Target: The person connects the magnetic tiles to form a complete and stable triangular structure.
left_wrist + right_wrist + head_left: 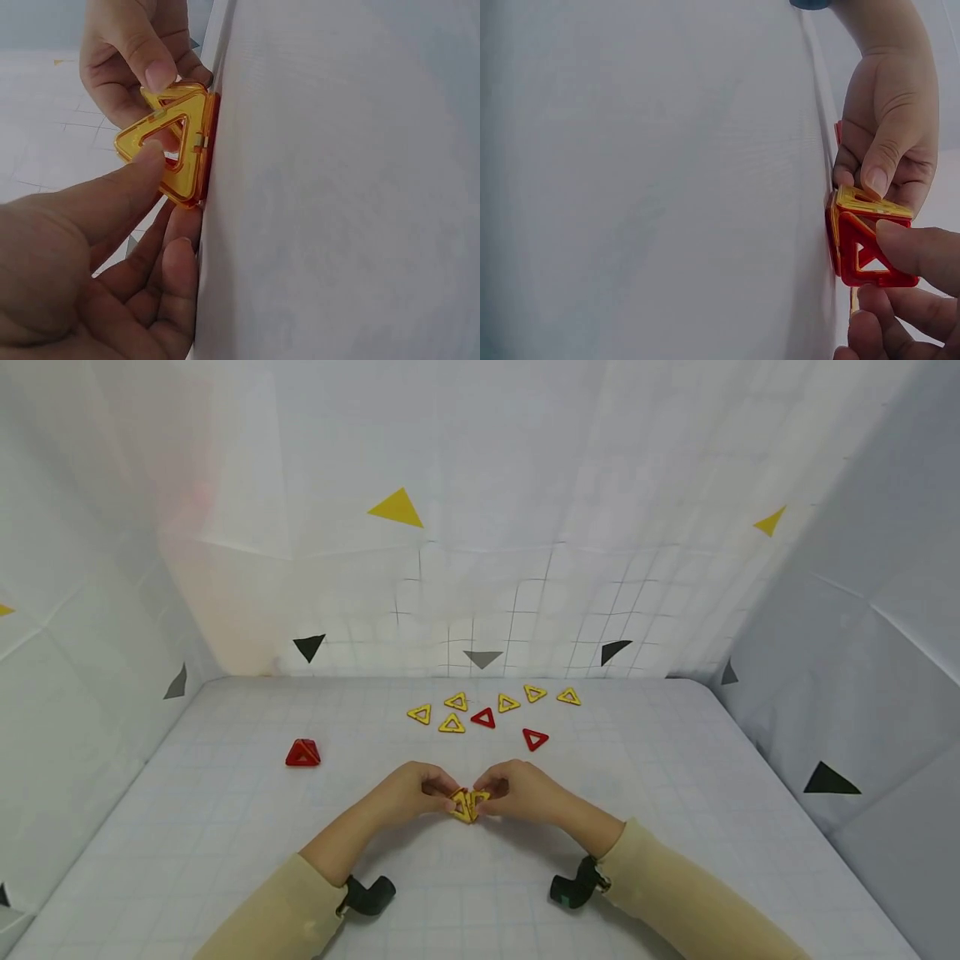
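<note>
White sheeting [480, 460] marked with triangles surrounds the table [465, 893]. Fingers of the left hand [411, 789] and right hand [523, 789] pinch opposite sides of a cluster of yellow and red triangular tiles [196, 150], low at the tabletop. Beyond the cluster lie six yellow tiles [452, 730] and two red tiles [492, 717]; a red pyramid [303, 745] stands left of it.
</note>
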